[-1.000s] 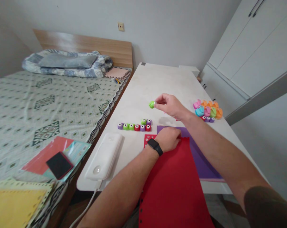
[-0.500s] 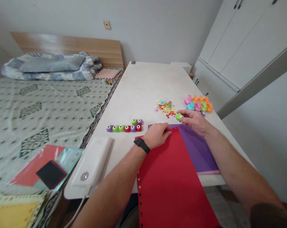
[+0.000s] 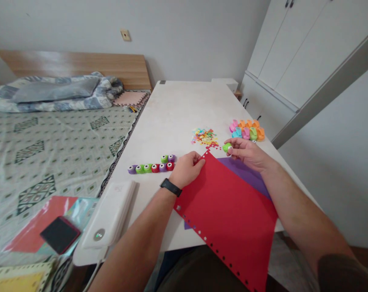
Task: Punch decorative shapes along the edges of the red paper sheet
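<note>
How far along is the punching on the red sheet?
Done: holes line one red sheet edge; confetti lies piled on the table. In hand: the right hand holds a green craft punch, the left hand pinches the corner. Left: the purple sheet shows no visible holes.

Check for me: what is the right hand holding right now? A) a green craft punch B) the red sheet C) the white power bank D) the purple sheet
A: the right hand pinches the green craft punch between its fingertips.
</note>
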`<state>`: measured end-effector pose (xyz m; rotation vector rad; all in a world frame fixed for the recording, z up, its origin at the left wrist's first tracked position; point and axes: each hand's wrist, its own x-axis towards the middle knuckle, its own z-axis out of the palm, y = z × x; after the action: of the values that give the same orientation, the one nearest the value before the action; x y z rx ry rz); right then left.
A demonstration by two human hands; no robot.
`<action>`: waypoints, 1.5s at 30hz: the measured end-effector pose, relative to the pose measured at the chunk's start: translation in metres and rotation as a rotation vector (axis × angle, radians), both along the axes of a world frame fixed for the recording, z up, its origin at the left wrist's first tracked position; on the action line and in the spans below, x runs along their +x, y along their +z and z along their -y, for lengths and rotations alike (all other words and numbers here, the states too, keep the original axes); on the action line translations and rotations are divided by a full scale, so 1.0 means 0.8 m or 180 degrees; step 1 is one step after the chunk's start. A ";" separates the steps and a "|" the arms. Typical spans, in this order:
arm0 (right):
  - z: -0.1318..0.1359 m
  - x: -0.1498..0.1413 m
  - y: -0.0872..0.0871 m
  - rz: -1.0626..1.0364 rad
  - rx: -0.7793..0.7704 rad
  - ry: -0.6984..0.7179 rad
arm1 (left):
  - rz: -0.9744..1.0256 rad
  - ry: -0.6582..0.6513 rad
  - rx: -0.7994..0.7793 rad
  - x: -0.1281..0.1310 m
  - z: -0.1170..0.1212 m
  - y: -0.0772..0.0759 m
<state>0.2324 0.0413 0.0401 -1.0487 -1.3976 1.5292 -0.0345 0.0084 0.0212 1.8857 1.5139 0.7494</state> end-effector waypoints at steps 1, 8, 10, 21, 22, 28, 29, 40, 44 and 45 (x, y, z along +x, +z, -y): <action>-0.001 0.001 0.003 0.0074 0.0049 0.0004 | 0.0045 0.0038 -0.0053 0.000 -0.001 -0.002; -0.006 -0.018 0.031 0.0698 0.0313 0.0092 | 0.0379 0.0214 -0.0312 0.009 0.000 -0.008; -0.011 -0.028 0.030 0.0767 0.0368 0.0120 | 0.0506 0.0195 -0.0374 0.015 0.003 -0.008; -0.015 -0.046 -0.005 0.0639 0.0341 0.0358 | 0.0744 0.0135 -0.0260 0.021 0.007 -0.013; -0.013 -0.046 -0.007 0.0616 0.0336 0.0393 | 0.0739 0.0129 -0.0269 0.021 0.007 -0.014; -0.008 -0.045 -0.017 0.0594 0.0375 0.0510 | 0.0717 0.0060 -0.0288 0.022 0.009 -0.012; -0.007 -0.045 -0.018 0.0586 0.0386 0.0514 | 0.0719 0.0059 -0.0304 0.022 0.009 -0.011; -0.001 -0.047 -0.022 0.0586 0.0516 0.0502 | 0.0523 -0.0059 -0.0215 0.023 0.008 -0.010; 0.001 -0.049 -0.021 0.0531 0.0469 0.0441 | 0.0498 -0.0055 -0.0211 0.023 0.009 -0.010; 0.001 -0.049 -0.020 0.0527 0.0461 0.0423 | 0.0505 -0.0056 -0.0211 0.023 0.009 -0.011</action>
<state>0.1929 0.0402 0.0238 -1.0291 -1.6962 1.4354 -0.0164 0.0015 0.0128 1.7458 1.4045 0.8108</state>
